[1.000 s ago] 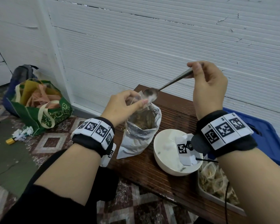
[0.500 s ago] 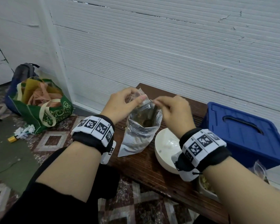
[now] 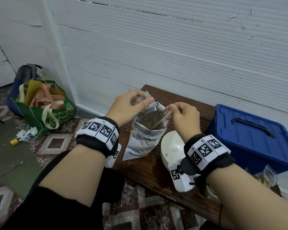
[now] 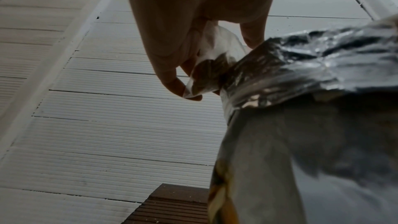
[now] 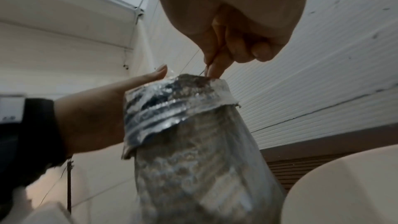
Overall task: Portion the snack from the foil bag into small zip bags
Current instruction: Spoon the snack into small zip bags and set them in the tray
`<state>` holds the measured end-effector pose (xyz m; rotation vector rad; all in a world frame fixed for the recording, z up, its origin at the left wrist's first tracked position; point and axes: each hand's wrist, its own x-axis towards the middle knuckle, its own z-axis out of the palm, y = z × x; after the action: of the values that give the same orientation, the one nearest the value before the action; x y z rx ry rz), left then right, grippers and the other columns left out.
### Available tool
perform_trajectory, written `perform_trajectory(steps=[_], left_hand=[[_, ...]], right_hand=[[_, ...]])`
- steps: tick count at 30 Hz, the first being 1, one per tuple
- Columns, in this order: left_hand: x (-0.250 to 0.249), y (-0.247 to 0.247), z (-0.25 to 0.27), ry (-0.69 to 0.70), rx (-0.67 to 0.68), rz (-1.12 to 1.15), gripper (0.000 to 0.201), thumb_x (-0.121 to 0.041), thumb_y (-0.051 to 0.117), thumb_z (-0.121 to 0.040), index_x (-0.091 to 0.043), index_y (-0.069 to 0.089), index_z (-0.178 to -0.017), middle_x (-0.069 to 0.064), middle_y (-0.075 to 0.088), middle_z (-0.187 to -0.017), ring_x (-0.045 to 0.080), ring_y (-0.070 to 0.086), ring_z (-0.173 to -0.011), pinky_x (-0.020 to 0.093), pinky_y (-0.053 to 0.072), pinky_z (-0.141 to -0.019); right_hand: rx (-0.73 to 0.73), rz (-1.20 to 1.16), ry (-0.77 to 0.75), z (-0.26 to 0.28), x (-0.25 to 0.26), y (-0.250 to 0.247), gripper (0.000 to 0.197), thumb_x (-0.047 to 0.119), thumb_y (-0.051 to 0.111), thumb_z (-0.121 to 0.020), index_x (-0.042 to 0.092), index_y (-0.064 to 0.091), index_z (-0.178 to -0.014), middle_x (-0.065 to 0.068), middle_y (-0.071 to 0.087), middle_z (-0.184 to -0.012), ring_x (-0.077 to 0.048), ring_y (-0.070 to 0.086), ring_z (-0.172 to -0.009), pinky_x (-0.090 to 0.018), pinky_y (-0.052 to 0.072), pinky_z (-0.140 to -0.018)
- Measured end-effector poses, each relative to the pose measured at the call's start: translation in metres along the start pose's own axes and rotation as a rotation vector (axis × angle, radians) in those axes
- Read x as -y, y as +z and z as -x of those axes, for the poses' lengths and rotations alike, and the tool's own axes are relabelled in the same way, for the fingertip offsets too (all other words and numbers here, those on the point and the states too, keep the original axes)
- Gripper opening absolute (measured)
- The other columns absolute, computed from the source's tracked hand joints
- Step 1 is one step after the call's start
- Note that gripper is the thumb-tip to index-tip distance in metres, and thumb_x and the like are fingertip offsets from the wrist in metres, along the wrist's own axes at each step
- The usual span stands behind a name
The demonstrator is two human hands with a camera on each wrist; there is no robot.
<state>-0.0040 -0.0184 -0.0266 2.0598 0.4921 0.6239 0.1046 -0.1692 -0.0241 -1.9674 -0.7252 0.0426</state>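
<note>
The right hand (image 3: 184, 119) has come down from above the wooden bench's back edge to the rolled mouth of the crinkled silver foil bag (image 3: 144, 138). Its thin metal spoon (image 3: 162, 119), lifted a second ago, now slants into the bag.

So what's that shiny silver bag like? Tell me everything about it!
The foil bag is crinkly, shiny silver, and looks like thin foil. It stands upright on the brown wooden table, beside a white bowl. Its top is open and folded down into a cuff, and brown snack shows inside. A spoon held by the right hand dips into it. The left hand pinches a small clear zip bag right at the rim.
</note>
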Motion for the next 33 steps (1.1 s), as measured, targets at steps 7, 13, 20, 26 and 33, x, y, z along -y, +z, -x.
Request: perform_trajectory(steps=[7, 13, 20, 26, 33], left_hand=[[-0.002, -0.003, 0.000, -0.006, -0.023, 0.030, 0.031, -0.045, 0.066, -0.084, -0.023, 0.067, -0.106, -0.010, 0.069, -0.103, 0.005, 0.062, -0.098, 0.020, 0.048, -0.084], [0.003, -0.010, -0.001, -0.013, -0.007, 0.032, 0.038, -0.048, 0.071, -0.076, -0.023, 0.069, -0.104, -0.011, 0.070, -0.100, 0.005, 0.064, -0.097, 0.030, 0.052, -0.091], [-0.002, -0.016, 0.003, -0.020, 0.045, -0.010, 0.029, -0.045, 0.076, -0.073, -0.033, 0.066, -0.097, -0.015, 0.068, -0.096, 0.001, 0.062, -0.095, 0.019, 0.049, -0.084], [-0.007, -0.009, 0.005, 0.004, 0.093, 0.001, 0.041, -0.042, 0.080, -0.066, -0.027, 0.068, -0.102, -0.013, 0.070, -0.090, -0.005, 0.063, -0.086, 0.010, 0.048, -0.075], [-0.010, -0.001, 0.007, 0.000, 0.076, -0.035, 0.031, -0.049, 0.079, -0.063, -0.042, 0.062, -0.089, -0.022, 0.065, -0.092, -0.005, 0.060, -0.092, 0.015, 0.049, -0.082]], right_hand=[[-0.208, -0.075, 0.215, -0.018, -0.007, -0.018, 0.032, 0.017, 0.048, -0.096, 0.012, 0.069, -0.073, 0.009, 0.065, -0.077, 0.001, 0.055, -0.071, -0.017, 0.039, -0.068], [-0.266, -0.065, 0.233, -0.028, -0.007, -0.036, 0.029, 0.015, 0.048, -0.095, 0.010, 0.072, -0.078, 0.004, 0.066, -0.074, -0.003, 0.052, -0.062, -0.017, 0.041, -0.064], [-0.355, -0.063, 0.171, -0.045, 0.008, -0.063, 0.030, 0.013, 0.047, -0.095, 0.008, 0.072, -0.081, 0.004, 0.065, -0.081, 0.002, 0.051, -0.064, -0.007, 0.036, -0.055], [-0.325, -0.064, 0.138, -0.047, 0.018, -0.059, 0.030, 0.012, 0.045, -0.096, 0.005, 0.071, -0.082, 0.012, 0.061, -0.069, 0.004, 0.051, -0.059, -0.003, 0.038, -0.051], [-0.265, -0.054, 0.120, -0.042, 0.022, -0.043, 0.029, 0.013, 0.047, -0.095, 0.008, 0.073, -0.085, -0.002, 0.069, -0.086, -0.003, 0.053, -0.065, -0.022, 0.042, -0.070]])
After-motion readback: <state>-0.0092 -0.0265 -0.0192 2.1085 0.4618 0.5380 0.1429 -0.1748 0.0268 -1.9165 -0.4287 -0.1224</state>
